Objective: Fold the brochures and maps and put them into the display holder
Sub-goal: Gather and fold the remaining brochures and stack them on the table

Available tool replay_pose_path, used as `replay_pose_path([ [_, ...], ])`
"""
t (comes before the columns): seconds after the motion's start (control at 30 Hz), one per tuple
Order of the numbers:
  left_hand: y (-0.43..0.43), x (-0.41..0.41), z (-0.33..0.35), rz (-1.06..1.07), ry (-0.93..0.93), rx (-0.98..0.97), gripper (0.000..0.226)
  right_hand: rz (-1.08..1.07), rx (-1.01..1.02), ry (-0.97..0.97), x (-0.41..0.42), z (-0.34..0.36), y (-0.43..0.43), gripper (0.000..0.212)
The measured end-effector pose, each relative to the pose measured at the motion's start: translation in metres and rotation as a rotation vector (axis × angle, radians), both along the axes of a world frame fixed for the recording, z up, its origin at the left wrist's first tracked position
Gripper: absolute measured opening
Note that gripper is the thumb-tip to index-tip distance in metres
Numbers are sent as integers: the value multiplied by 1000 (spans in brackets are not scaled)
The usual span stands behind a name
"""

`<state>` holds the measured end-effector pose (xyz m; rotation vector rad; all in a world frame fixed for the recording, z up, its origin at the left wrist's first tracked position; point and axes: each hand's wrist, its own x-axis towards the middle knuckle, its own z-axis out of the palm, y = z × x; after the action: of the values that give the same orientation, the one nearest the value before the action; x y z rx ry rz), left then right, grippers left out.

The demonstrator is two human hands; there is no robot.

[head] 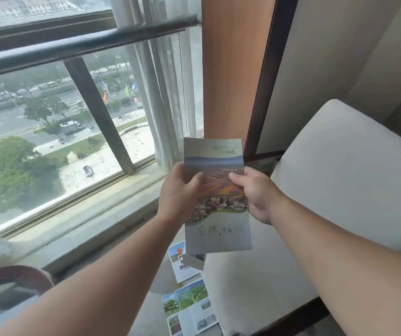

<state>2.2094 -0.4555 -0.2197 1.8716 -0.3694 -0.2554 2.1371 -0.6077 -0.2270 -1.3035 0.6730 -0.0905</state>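
Between the window (49, 129) on the left and the pale seat cushion (340, 178) on the right, a folded brochure (219, 190) is held upright in mid-air, cover facing the camera. The left hand (179, 192) pinches its left edge and the right hand (255, 195) pinches its right edge, each thumb pressed on the cover. Nearer and lower, an open brochure (189, 309) and a second leaflet (182, 263) lie flat, just beside each other.

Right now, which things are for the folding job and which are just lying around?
For the job:
- held brochure, pinched by the left hand and the right hand
- open brochure lying below
- small leaflet just past it

Just lying about:
- white cushion
- curtain
- window rail
- dark chair back
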Motion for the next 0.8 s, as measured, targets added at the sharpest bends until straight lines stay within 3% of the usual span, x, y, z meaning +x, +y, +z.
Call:
replay_pose_path([
  [0.13,12,-23,16,37,300,-68,54,72,-7,-31,-15,10,3,37],
  [0.23,24,-41,24,60,447,-121,51,137,-24,-71,-22,18,13,37],
  [0.37,41,-58,35,220,438,-238,21,162,-58,-64,-27,25,37,55],
  [0.47,64,-65,48,250,408,-363,22,171,-62,-60,-31,35,55,45],
  [0.57,94,-71,60,253,352,-416,24,318,49,-15,-31,42,73,56],
  [0.67,129,-78,71,305,295,-386,25,415,89,-77,-27,54,107,30],
  [0.8,181,-87,78,473,111,-168,23,429,26,-102,-19,73,170,20],
])
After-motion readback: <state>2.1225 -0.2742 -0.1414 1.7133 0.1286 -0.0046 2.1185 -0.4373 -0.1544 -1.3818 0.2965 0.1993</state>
